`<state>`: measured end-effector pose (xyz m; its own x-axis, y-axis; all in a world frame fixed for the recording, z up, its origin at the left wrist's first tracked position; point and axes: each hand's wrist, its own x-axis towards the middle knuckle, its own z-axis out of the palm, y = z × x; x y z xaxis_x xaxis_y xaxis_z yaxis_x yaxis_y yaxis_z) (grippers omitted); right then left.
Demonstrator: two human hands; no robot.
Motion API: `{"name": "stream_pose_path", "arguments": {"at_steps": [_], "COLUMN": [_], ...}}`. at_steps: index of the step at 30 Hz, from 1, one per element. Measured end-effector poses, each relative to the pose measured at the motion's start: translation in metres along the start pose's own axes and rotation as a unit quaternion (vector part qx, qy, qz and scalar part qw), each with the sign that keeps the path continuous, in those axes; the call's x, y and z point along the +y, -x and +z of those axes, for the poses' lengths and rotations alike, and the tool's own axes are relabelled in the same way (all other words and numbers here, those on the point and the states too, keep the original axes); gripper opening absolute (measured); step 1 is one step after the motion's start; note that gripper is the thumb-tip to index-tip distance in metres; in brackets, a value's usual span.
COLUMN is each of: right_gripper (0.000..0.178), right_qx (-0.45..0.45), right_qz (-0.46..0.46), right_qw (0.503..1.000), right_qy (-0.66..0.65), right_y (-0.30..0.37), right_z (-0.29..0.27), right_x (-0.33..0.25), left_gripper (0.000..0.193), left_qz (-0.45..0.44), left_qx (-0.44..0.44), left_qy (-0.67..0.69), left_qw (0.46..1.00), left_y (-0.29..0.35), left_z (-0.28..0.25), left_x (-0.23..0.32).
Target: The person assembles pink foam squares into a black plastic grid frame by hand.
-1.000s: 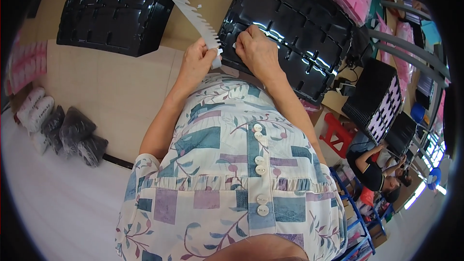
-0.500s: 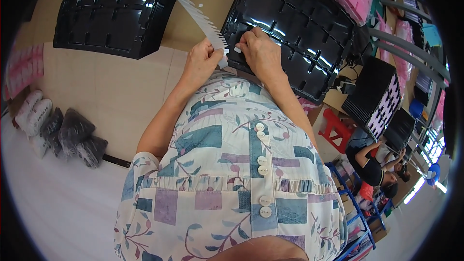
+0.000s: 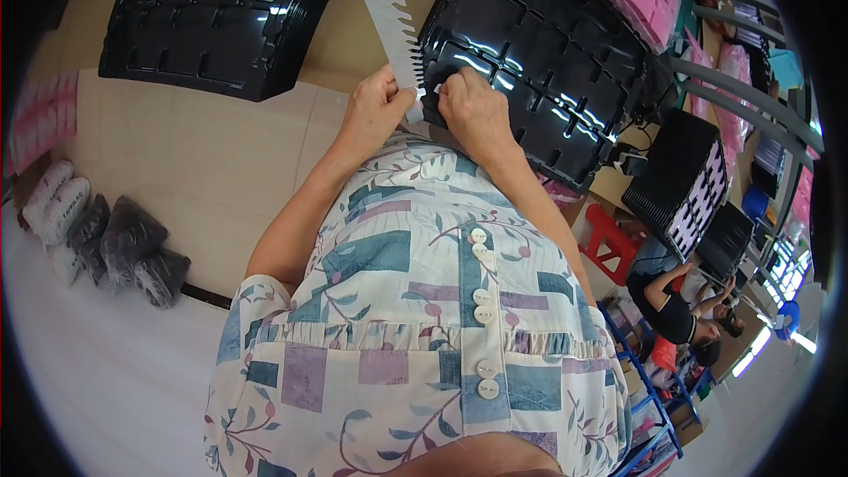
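Both hands (image 3: 424,106) on white toothed strip (image 3: 389,9)

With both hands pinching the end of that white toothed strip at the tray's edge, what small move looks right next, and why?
Probably press the strip's near end down into the black slotted tray. The left hand grips the white toothed strip at its lower end, the right hand pinches beside it at the tray's near edge, and the strip angles away unseated.

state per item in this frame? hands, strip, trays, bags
left hand: closed on the white notched strip, near its lower end
right hand: fingers pinching the strip's lower end, over the right tray's edge
white notched strip: held, slanting up and away
right black tray: flat, slots empty
left black tray: flat, untouched
dark bags: lying bunched, table edge
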<state>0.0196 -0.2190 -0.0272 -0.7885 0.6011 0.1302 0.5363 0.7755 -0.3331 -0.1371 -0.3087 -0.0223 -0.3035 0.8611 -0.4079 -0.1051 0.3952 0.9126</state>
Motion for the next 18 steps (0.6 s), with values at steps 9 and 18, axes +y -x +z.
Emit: {"name": "stream_pose_path", "arguments": {"at_steps": [9, 18], "right_gripper": [0.014, 0.006], "right_qx": [-0.017, 0.021], "right_qz": [0.006, 0.074], "right_qw": [0.999, 0.953], "right_qy": [-0.046, -0.294], "right_y": [0.006, 0.018], "right_z": [-0.007, -0.032], "right_x": [0.002, 0.018], "left_gripper": [0.010, 0.017], "left_qz": [-0.019, -0.075], "left_qx": [-0.008, -0.008], "left_qy": [0.072, 0.038], "left_qw": [0.997, 0.996], "left_y": [0.002, 0.007], "left_z": [-0.001, 0.002], "left_x": [-0.001, 0.010]}}
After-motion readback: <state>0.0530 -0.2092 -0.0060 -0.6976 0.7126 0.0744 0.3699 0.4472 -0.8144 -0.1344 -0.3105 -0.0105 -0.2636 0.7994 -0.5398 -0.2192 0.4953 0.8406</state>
